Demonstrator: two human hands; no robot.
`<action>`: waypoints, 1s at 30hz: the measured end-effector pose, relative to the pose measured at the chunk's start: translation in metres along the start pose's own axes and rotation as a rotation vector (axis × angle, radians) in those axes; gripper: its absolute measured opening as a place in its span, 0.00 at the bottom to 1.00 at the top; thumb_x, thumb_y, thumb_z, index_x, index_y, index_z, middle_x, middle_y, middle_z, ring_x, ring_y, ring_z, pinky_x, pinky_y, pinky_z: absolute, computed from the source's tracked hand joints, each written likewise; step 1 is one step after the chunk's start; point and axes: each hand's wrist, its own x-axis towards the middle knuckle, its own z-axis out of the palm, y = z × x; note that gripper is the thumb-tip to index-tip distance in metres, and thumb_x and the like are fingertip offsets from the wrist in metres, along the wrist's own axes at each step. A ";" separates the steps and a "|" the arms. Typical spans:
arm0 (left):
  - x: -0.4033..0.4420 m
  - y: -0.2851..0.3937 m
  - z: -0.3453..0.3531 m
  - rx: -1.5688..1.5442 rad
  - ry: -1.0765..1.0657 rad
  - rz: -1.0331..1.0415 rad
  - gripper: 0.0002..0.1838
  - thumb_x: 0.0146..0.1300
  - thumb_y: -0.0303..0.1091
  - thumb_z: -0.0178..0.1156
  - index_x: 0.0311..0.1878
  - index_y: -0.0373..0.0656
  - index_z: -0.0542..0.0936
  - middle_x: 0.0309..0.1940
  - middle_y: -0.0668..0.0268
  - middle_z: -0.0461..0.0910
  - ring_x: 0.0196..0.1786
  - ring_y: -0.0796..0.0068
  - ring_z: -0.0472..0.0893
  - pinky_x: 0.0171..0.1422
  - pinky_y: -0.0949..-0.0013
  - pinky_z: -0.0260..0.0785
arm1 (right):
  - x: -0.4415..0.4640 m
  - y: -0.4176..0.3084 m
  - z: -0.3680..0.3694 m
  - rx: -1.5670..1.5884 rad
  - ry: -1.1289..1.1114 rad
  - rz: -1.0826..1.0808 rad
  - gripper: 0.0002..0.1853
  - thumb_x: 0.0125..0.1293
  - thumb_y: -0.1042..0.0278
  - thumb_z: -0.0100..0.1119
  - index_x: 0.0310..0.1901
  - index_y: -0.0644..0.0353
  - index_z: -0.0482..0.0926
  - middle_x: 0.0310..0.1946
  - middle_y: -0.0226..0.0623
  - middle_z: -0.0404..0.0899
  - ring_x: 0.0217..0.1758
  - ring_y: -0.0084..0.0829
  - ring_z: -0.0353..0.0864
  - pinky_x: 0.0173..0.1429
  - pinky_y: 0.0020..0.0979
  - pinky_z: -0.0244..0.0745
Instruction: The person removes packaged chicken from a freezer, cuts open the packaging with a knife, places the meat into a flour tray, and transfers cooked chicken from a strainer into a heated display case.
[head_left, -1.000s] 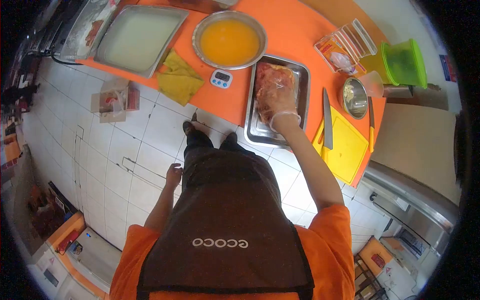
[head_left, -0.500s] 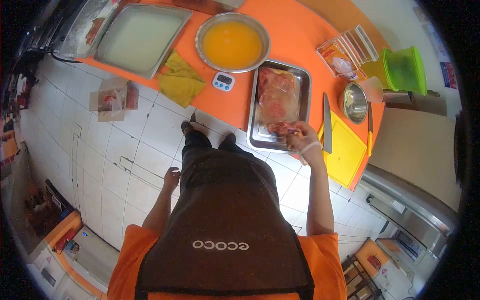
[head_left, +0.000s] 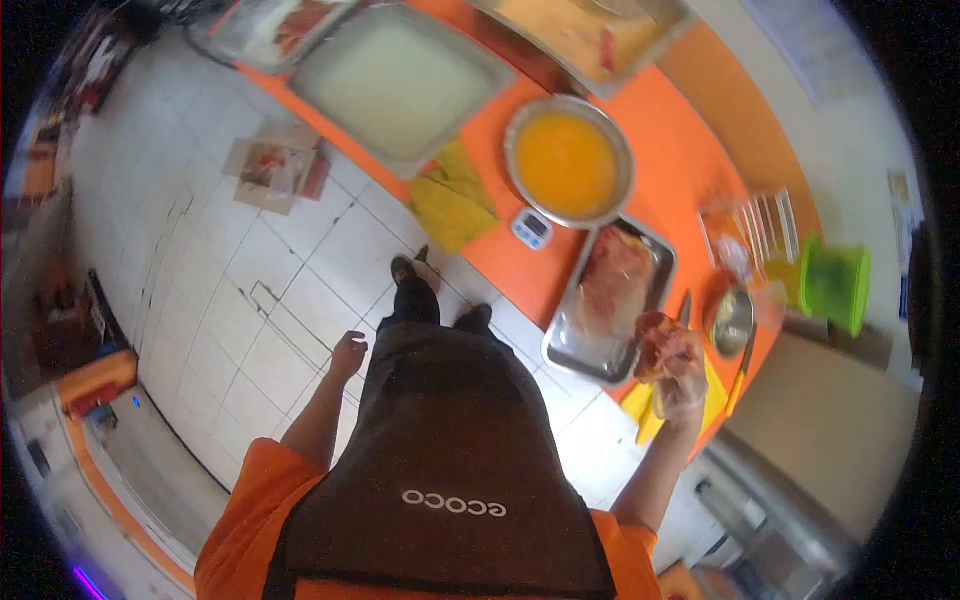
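Note:
My right hand (head_left: 682,388), in a clear plastic glove, grips a piece of raw meat (head_left: 658,346) over the right edge of the metal tray. More raw meat (head_left: 612,277) lies in that metal tray (head_left: 566,362), some of it under clear plastic. My left hand (head_left: 349,354) hangs beside the dark apron, above the tiled floor, with its fingers apart and nothing in them. Partly behind my right hand are a yellow cutting board (head_left: 716,388) and a knife.
A bowl of orange liquid (head_left: 567,165), a timer (head_left: 532,229), a yellow cloth (head_left: 452,200) and a pan of pale liquid (head_left: 395,90) stand on the orange table. At right are a small metal bowl (head_left: 733,322) and a green container (head_left: 834,284). An open box (head_left: 272,172) sits on the floor.
The view has turned toward the left, so the table appears shifted right and tilted. My right hand has lifted the meat piece from the tray to its right edge. My left hand stays low.

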 end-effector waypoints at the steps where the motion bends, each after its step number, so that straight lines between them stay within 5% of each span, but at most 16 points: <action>1: -0.003 -0.006 -0.006 -0.031 0.018 0.038 0.16 0.59 0.36 0.62 0.50 0.44 0.78 0.34 0.55 0.83 0.41 0.59 0.83 0.48 0.60 0.75 | 0.015 -0.009 0.023 -0.029 0.019 -0.034 0.13 0.51 0.71 0.63 0.40 0.60 0.75 0.46 0.43 0.77 0.35 0.32 0.79 0.30 0.28 0.75; 6: -0.027 -0.016 -0.028 -0.128 0.113 -0.096 0.17 0.58 0.36 0.62 0.50 0.43 0.78 0.34 0.54 0.83 0.42 0.58 0.83 0.50 0.59 0.75 | 0.117 -0.033 0.136 0.004 -0.163 -0.169 0.20 0.55 0.70 0.60 0.51 0.60 0.73 0.55 0.40 0.75 0.51 0.32 0.78 0.41 0.33 0.80; 11: -0.039 -0.046 -0.044 -0.298 0.183 -0.295 0.17 0.58 0.33 0.61 0.50 0.37 0.77 0.30 0.57 0.82 0.31 0.67 0.82 0.37 0.66 0.75 | 0.249 -0.051 0.317 -0.030 -0.478 -0.148 0.27 0.58 0.72 0.58 0.61 0.59 0.70 0.57 0.37 0.75 0.57 0.31 0.75 0.50 0.36 0.81; 14: -0.033 -0.107 -0.030 -0.188 0.202 -0.180 0.17 0.59 0.33 0.60 0.51 0.37 0.77 0.30 0.58 0.83 0.32 0.67 0.82 0.39 0.66 0.75 | 0.326 -0.044 0.403 -0.031 -0.669 -0.026 0.33 0.59 0.73 0.55 0.69 0.59 0.64 0.60 0.37 0.73 0.55 0.30 0.76 0.53 0.37 0.80; 15: -0.032 -0.125 -0.021 -0.495 0.257 -0.310 0.17 0.59 0.33 0.60 0.51 0.37 0.78 0.31 0.57 0.84 0.33 0.67 0.83 0.40 0.65 0.76 | 0.346 -0.042 0.433 -0.077 -0.651 -0.047 0.33 0.60 0.74 0.55 0.69 0.59 0.63 0.60 0.36 0.74 0.55 0.30 0.76 0.53 0.37 0.80; 18: -0.058 -0.080 -0.044 -0.445 0.294 -0.367 0.17 0.59 0.33 0.60 0.51 0.37 0.78 0.32 0.56 0.84 0.33 0.67 0.83 0.41 0.65 0.76 | 0.429 -0.026 0.492 -0.202 -0.776 -0.048 0.30 0.63 0.72 0.55 0.69 0.59 0.64 0.54 0.36 0.76 0.52 0.29 0.77 0.53 0.37 0.81; 21: -0.055 -0.096 -0.031 -0.472 0.275 -0.435 0.18 0.59 0.34 0.61 0.51 0.37 0.77 0.32 0.57 0.84 0.35 0.67 0.84 0.40 0.65 0.76 | 0.444 -0.022 0.515 -0.388 -0.647 0.024 0.24 0.61 0.73 0.59 0.61 0.62 0.73 0.45 0.35 0.78 0.43 0.31 0.79 0.51 0.34 0.82; 24: -0.051 -0.103 -0.029 -0.557 0.210 -0.426 0.18 0.60 0.33 0.61 0.52 0.37 0.76 0.32 0.58 0.83 0.33 0.69 0.82 0.36 0.65 0.75 | 0.480 -0.007 0.496 -0.537 -0.643 -0.058 0.28 0.65 0.67 0.58 0.67 0.61 0.67 0.51 0.39 0.77 0.51 0.32 0.79 0.56 0.37 0.79; 29: -0.038 -0.050 -0.050 -0.491 0.149 -0.444 0.19 0.60 0.32 0.61 0.54 0.37 0.75 0.32 0.60 0.82 0.31 0.72 0.81 0.34 0.67 0.74 | 0.363 -0.051 0.419 -0.312 -0.529 -0.156 0.25 0.65 0.67 0.60 0.62 0.66 0.71 0.51 0.39 0.78 0.55 0.33 0.78 0.58 0.38 0.78; 30: -0.031 -0.061 -0.044 -0.468 0.153 -0.271 0.19 0.60 0.32 0.61 0.54 0.37 0.75 0.32 0.59 0.82 0.32 0.72 0.81 0.35 0.67 0.74 | 0.335 -0.056 0.392 -0.284 -0.452 -0.179 0.25 0.65 0.67 0.60 0.61 0.67 0.71 0.51 0.40 0.78 0.55 0.33 0.78 0.58 0.38 0.78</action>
